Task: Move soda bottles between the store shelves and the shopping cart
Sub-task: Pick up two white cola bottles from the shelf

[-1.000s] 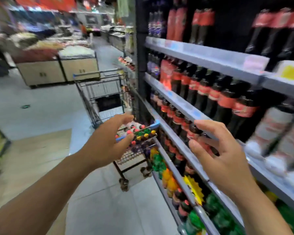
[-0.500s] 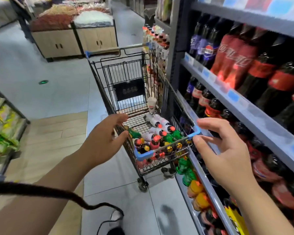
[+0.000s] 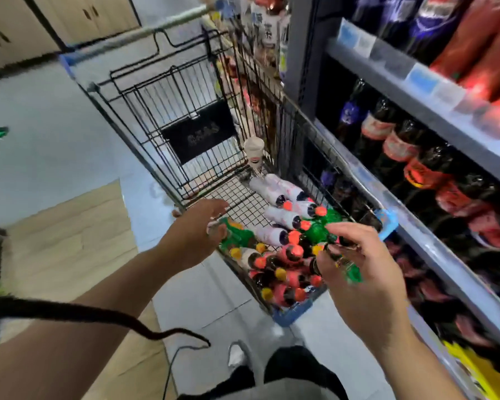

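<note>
- Both hands sit farther in over the shopping cart (image 3: pixel 168 111) than half a sec ago; view tips down onto its load.
- Left hand (image 3: pixel 197 235): fingers spread, relaxed, holding nothing, at cart's left rim.
- Right hand (image 3: pixel 361 278): fingers curled near a green blur; can't tell if it pinches a bottle.
- Soda bottles (image 3: pixel 286 255) lie piled between and below both hands.
- Probably full: heavyish, stiff, smooth, apt to roll; grip at neck or label.
- Obstacles: blue corner bumper (image 3: pixel 387 223) just beyond right hand, shelf rail (image 3: pixel 433 242) w/ cola bottles (image 3: pixel 399 145) farther right; white cup (image 3: pixel 254 151) beyond the pile.
</note>
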Available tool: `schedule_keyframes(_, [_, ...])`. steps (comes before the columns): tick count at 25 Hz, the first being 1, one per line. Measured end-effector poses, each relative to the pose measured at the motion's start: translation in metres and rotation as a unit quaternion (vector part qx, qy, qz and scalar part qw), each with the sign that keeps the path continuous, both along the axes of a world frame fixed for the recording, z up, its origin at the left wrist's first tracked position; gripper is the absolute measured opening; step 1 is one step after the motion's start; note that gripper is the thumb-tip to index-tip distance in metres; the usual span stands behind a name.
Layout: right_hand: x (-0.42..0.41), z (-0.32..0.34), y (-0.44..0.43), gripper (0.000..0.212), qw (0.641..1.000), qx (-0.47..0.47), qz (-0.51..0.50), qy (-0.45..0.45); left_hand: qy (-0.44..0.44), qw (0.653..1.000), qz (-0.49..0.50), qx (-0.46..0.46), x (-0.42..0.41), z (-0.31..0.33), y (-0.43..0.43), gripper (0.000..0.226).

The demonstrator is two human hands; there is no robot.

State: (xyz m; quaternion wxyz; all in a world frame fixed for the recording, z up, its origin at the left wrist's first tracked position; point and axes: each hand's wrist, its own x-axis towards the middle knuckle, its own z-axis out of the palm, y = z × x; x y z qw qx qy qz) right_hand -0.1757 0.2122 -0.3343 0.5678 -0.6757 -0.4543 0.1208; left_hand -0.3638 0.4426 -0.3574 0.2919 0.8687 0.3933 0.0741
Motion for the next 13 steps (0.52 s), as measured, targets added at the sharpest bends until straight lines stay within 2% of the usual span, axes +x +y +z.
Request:
schedule_keyframes(2, [0.007,-0.016,0.013,0.035,1.000,-0.007,-0.021,0.006,0.034,0.999,-0.011,-0.023,0.021,-0.021,0.028,0.045])
schedule_keyframes(5, [0.027,-0.041,0.031,0.034,0.992,-0.087,-0.061,0.063,0.070,0.997,-0.028,-0.034,0.050,-0.052,0.062,0.048])
schedule_keyframes(7, [0.039,-0.056,0.042,0.036,0.987,-0.128,-0.069,0.067,0.135,0.988,-0.061,-0.047,0.066,-0.070,0.081,0.055])
schedule_keyframes(10, [0.049,-0.074,0.061,0.042,0.982,-0.164,-0.070,0.061,0.237,0.959,-0.130,-0.086,0.084,-0.098,0.108,0.056])
schedule_keyframes(13, [0.050,-0.087,0.079,0.036,0.979,-0.167,-0.096,0.075,0.323,0.916,-0.217,-0.100,0.096,-0.126,0.132,0.060])
